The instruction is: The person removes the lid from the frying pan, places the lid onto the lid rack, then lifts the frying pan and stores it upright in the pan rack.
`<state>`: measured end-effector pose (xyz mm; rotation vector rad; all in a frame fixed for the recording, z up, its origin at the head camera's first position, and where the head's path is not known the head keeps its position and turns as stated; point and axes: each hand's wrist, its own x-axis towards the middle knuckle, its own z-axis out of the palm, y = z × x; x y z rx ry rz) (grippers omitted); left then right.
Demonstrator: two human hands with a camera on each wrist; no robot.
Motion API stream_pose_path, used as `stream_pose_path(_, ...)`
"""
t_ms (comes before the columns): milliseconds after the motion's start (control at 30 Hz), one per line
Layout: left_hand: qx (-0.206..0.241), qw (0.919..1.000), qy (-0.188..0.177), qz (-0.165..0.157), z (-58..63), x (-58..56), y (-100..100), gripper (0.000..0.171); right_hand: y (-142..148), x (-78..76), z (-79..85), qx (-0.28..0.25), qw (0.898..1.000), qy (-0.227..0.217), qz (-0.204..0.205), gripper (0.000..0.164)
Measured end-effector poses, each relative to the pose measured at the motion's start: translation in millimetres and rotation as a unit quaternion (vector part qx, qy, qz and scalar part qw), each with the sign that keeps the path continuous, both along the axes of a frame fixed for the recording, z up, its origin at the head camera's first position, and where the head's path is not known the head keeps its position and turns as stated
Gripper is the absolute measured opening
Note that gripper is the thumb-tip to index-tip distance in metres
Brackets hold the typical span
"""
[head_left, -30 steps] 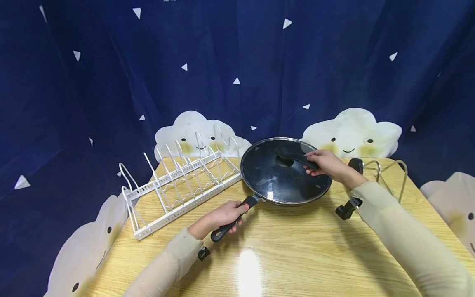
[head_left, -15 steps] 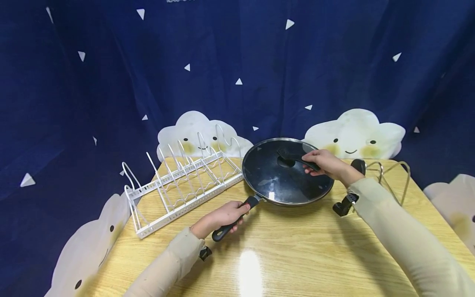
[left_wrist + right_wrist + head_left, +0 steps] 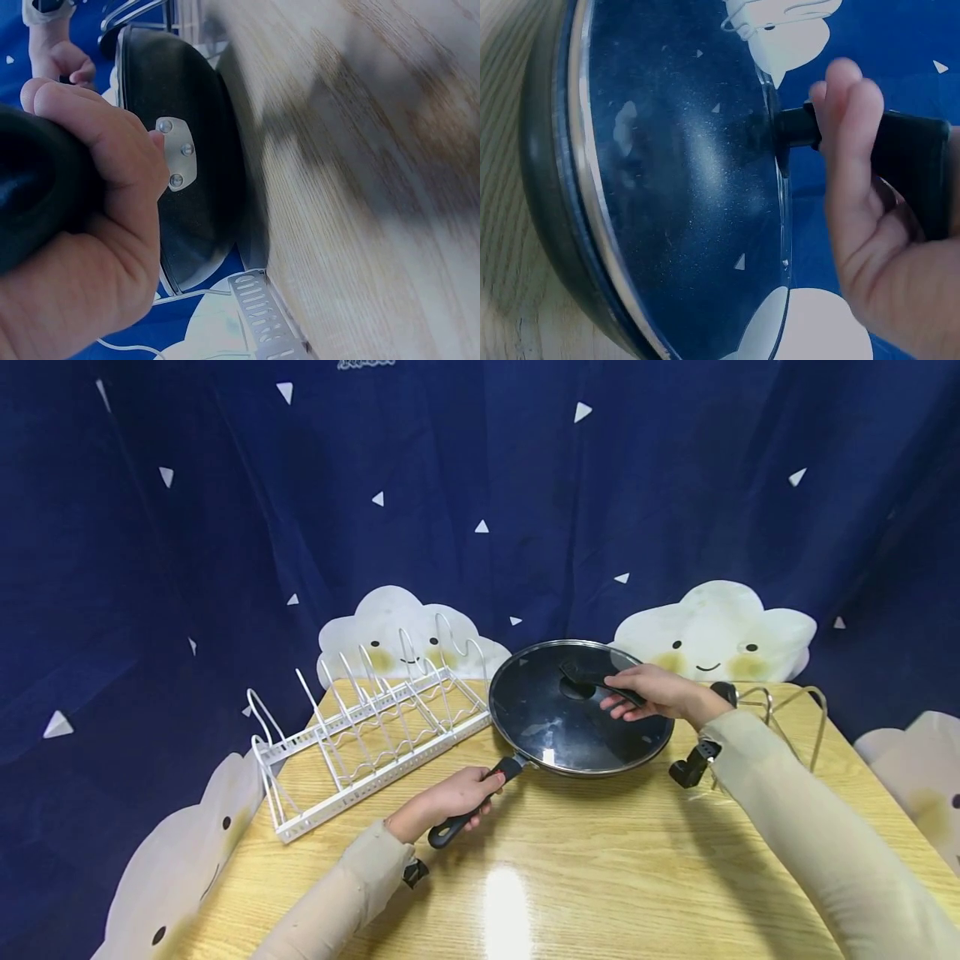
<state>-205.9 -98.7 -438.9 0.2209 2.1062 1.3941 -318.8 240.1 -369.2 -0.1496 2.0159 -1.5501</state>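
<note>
Pan handle point(image 3: 448, 832) slants lower left from pan point(image 3: 196, 221), gripped by left hand point(image 3: 459, 797); lid handle point(image 3: 589, 678) points lower right, right hand's point(image 3: 651, 693) fingers loosely around it.

The lid point(image 3: 551, 727) rests on the pan point(image 3: 191, 82), right of the rack point(image 3: 382, 778).

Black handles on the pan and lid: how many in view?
2: the pan handle in the left hand, and the lid handle at the right hand. Others may be hidden.
</note>
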Motion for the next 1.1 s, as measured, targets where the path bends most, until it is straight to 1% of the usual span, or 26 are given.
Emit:
stream_pose_path(133,0.002,1.0,-0.003,0.002,-0.8,-0.4,-0.8,0.04,0.9,-2.4,0.0,-0.025,0.999,-0.043,0.02,0.048)
stream_pose_path(200,0.002,1.0,-0.003,0.001,-1.4,-0.7,-1.1,0.04,1.8,-3.7,-0.4,-0.042,0.996,-0.07,0.022,0.047)
stream_pose_path(333,0.0,1.0,-0.003,0.001,-2.4,-0.8,-1.4,0.039,3.0,-5.4,-1.5,-0.083,0.99,-0.107,0.028,0.04)
stream_pose_path(467,0.002,1.0,-0.007,0.0,-1.9,0.1,-1.6,0.039,5.1,-6.7,-2.7,-0.125,0.983,-0.129,0.034,0.032)
stream_pose_path(600,0.006,0.9999,-0.009,-0.002,-1.3,0.7,-1.9,0.039,7.7,-7.4,-3.4,-0.144,0.98,-0.131,0.044,0.028)
stream_pose_path(733,0.009,0.9999,-0.01,0.001,-2.2,-0.3,-2.4,0.038,7.5,-8.1,-4.9,-0.152,0.98,-0.118,0.055,0.029)
stream_pose_path(833,0.01,0.9999,-0.009,0.001,-2.9,-1.4,-2.3,0.038,7.3,-8.4,-6.5,-0.158,0.98,-0.108,0.056,0.03)
stream_pose_path(1100,0.003,0.9999,-0.011,-0.001,-0.3,-1.7,-0.5,0.039,3.9,-3.7,-5.8,-0.168,0.979,-0.112,0.016,0.028)
